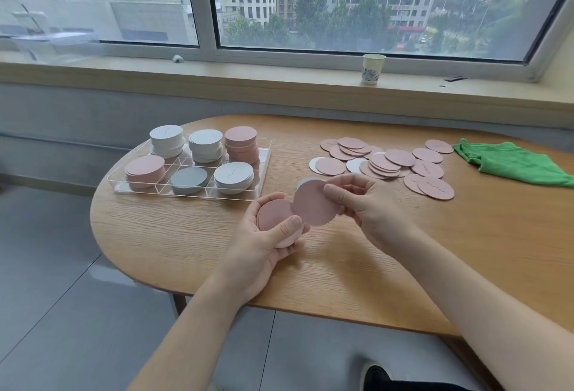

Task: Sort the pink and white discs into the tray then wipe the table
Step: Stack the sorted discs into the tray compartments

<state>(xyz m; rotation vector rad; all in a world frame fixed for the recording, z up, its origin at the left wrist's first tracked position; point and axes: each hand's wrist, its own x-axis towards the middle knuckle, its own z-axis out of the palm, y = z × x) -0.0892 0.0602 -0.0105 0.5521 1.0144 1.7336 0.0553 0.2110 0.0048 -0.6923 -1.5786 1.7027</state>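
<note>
My left hand (pixel 267 244) grips a small stack of pink discs (pixel 275 215) above the table's front, thumb across its top. My right hand (pixel 360 201) pinches a single pink disc (pixel 313 207) beside that stack, with a white disc (pixel 306 181) showing behind it. The clear tray (pixel 264 170) stands at the left with six compartments holding stacks of white and pink discs. A loose pile of mostly pink discs (pixel 385 162) with a few white ones lies on the table to the right.
A green cloth (pixel 512 162) lies crumpled at the table's far right. A paper cup (pixel 372 69) stands on the window sill behind. The wooden table (pixel 186 235) has a rounded left end, with floor beyond it.
</note>
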